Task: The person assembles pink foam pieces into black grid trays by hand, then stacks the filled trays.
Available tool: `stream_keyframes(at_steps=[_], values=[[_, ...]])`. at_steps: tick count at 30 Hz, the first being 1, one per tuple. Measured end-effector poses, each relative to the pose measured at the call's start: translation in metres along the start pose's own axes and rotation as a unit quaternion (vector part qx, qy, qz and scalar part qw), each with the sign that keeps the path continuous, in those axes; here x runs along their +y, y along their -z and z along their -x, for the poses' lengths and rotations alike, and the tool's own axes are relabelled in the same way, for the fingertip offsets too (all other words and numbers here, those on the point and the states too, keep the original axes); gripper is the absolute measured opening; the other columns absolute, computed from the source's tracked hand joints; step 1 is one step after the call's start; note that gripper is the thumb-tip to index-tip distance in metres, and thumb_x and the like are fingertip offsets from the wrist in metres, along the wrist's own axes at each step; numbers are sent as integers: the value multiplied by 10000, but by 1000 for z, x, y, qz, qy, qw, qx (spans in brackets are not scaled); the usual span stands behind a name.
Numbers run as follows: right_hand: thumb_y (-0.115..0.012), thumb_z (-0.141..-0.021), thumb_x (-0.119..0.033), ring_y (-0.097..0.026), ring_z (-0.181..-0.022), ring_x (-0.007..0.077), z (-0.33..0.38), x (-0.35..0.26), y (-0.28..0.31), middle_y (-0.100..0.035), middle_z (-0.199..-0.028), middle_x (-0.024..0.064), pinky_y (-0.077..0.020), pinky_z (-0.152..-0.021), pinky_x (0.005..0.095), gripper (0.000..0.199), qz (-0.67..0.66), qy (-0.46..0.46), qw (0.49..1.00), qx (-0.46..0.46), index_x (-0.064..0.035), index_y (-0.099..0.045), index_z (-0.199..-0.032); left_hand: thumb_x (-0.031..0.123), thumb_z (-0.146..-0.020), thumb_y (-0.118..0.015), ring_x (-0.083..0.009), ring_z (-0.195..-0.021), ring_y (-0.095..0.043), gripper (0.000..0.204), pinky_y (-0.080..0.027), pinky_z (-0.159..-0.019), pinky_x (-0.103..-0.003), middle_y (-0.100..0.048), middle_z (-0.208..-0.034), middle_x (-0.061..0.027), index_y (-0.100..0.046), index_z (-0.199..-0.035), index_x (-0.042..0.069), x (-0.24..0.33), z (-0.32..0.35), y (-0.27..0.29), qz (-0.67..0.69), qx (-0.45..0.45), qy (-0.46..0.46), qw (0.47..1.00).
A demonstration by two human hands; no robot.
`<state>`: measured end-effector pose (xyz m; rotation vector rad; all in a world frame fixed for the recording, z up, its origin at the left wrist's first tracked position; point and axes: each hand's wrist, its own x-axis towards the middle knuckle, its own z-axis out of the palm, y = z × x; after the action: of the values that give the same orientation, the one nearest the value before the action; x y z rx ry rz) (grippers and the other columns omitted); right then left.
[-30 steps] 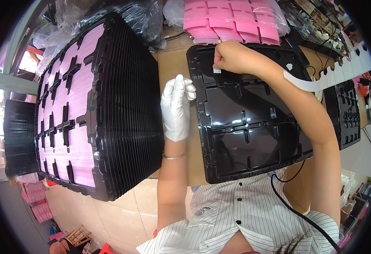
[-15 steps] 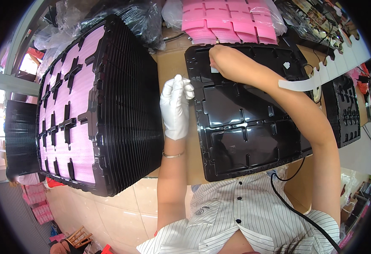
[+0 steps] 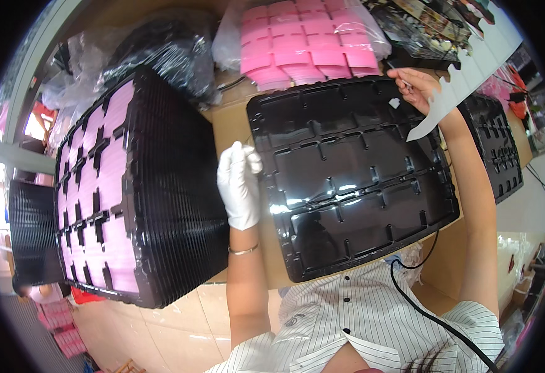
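A black moulded plastic tray (image 3: 359,168) with shallow compartments lies in front of me. My left hand (image 3: 239,186), in a white glove, is closed beside its left edge; anything between the fingertips is hidden. At the tray's far right corner is my bare right hand (image 3: 418,90), its index finger stretched out and the others loosely bent, with nothing visible in them. A small white piece (image 3: 394,103) shows by these fingers. A white strip with a notched edge (image 3: 471,71) crosses in front of the right wrist; what supports it is unclear.
On the left stands a tall stack of black trays (image 3: 173,186) with pink foam sheet (image 3: 114,168) on its side. Pink foam sheets (image 3: 310,40) lie behind my tray. Dark plastic wrap (image 3: 167,56) is at the back, and more black trays (image 3: 495,146) stand at the right.
My right hand has moved right, from the tray's far left part to its far right corner, and its fingers have spread. A white piece under it earlier is out of sight. The view has shifted.
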<state>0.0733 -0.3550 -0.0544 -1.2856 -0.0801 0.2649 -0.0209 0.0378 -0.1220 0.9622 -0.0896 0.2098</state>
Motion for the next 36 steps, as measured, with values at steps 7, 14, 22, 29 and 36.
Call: stream_keyframes(at_steps=[7, 14, 22, 29, 36], values=[[-654, -875, -141, -641, -688, 106, 25, 8, 31, -713, -849, 66, -499, -642, 245, 167, 444, 27, 877, 180, 4, -706, -939, 140, -1001, -531, -94, -749, -507, 131, -420, -680, -225, -565, -878, -33, -570, -1042, 22, -4, -2, -9, 7, 35, -10, 999], [-594, -844, -19, -635, -716, 138, 12, 6, 10, -705, -853, 117, -496, -648, 265, 184, 349, -67, 908, 220, 68, -660, -992, 169, -991, -563, -88, -772, -531, 147, -434, -670, -217, -592, -907, -34, -579, -1035, 30, -11, -4, -2, 22, 62, -19, 998], [-696, -786, -107, -484, -531, 109, -2, 2, 8, -637, -703, 50, -371, -477, 250, 146, 402, -131, 894, 146, 16, -721, -860, 130, -980, -570, -95, -815, -528, 128, -446, -703, -217, -585, -949, -35, -568, -1065, 34, -15, -6, 9, 75, 29, 1, 997], [-775, -733, -192, -658, -685, 226, -5, -1, 2, -686, -726, 132, -504, -649, 348, 205, 620, -97, 770, 113, 2, -723, -773, 120, -977, -569, -99, -817, -532, 131, -463, -725, -221, -586, -956, -40, -573, -1070, 28, -15, -6, 9, 78, 36, -3, 996], [-758, -750, -184, -673, -689, 244, -6, -1, 1, -683, -703, 144, -516, -671, 355, 199, 676, -99, 720, 123, 11, -727, -772, 114, -976, -568, -101, -815, -538, 138, -465, -706, -222, -590, -956, -43, -578, -1075, 18, -13, -4, 5, 69, 44, -2, 997]])
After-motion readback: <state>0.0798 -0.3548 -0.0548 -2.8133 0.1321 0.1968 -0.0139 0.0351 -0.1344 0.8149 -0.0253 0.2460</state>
